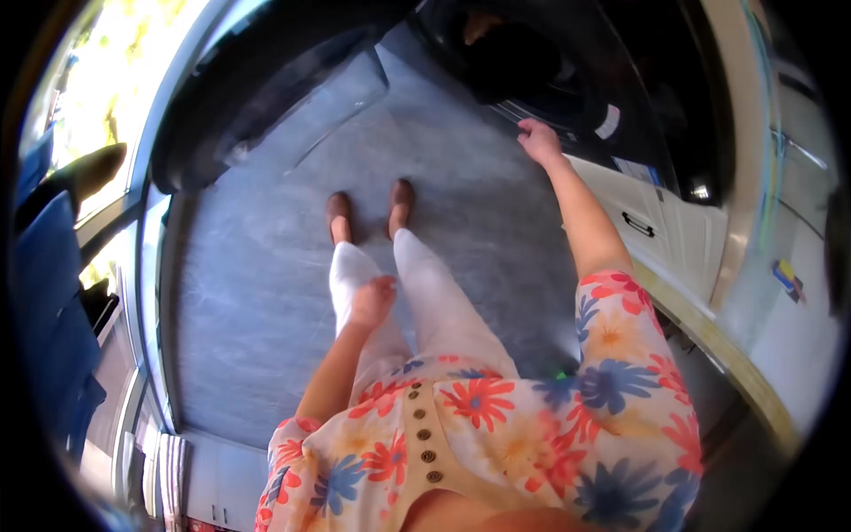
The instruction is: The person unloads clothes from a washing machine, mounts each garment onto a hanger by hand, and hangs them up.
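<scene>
Your left hand (372, 303) is blurred toward 8 o'clock, its curled fingers hiding the palm. Between 1 and 2 o'clock, you can't tell whether your right hand (539, 144) touches the black machine (612, 80), whose top is cut off. The print on its pale label (608, 121) at 2 o'clock is unreadable. At 3 o'clock, the small coloured item (786, 278) is too small to identify. The blue fabric (53, 266) at 9 o'clock runs out of view.

Domestic laundry area: black front-loading washing machine (612, 89); white panelled cabinet with black handle (634, 213) beside it; striped fabric curtain (172, 474) well apart from it.
</scene>
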`<action>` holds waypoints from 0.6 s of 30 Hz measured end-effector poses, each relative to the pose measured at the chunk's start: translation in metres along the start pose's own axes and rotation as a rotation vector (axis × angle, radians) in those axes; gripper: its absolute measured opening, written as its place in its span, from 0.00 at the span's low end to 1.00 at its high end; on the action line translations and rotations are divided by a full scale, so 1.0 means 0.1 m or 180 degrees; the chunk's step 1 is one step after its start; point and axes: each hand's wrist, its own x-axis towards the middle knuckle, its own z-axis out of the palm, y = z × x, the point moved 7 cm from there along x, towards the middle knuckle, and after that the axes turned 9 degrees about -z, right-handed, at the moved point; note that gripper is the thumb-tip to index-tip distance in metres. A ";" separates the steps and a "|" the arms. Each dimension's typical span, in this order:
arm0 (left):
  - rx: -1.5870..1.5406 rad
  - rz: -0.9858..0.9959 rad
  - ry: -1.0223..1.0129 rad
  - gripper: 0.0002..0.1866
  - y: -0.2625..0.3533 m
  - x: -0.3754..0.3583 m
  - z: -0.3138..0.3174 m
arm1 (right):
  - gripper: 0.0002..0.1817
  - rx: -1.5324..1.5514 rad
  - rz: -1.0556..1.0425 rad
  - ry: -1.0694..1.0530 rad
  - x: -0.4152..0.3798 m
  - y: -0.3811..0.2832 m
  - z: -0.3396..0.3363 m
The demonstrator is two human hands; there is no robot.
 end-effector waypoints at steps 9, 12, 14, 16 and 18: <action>0.0058 -0.0311 0.0575 0.06 -0.34 0.05 0.29 | 0.23 0.0759 -0.0230 0.0845 1.61 -0.12 0.15; 0.0116 -0.0158 0.0677 0.05 -0.26 0.03 0.29 | 0.26 0.0670 -0.0487 0.1262 2.28 -0.11 0.22; 0.0081 -0.0026 0.0849 0.06 -0.21 0.05 0.24 | 0.16 0.1513 -0.0648 0.0527 2.40 -0.44 0.18; -0.0009 0.0141 0.1062 0.06 -0.18 0.05 0.22 | 0.10 0.2103 -0.0636 0.0728 2.72 -0.29 0.41; 0.0039 0.0052 0.1084 0.06 -0.18 0.08 0.21 | 0.08 0.2159 -0.0197 0.1095 2.83 -0.16 0.47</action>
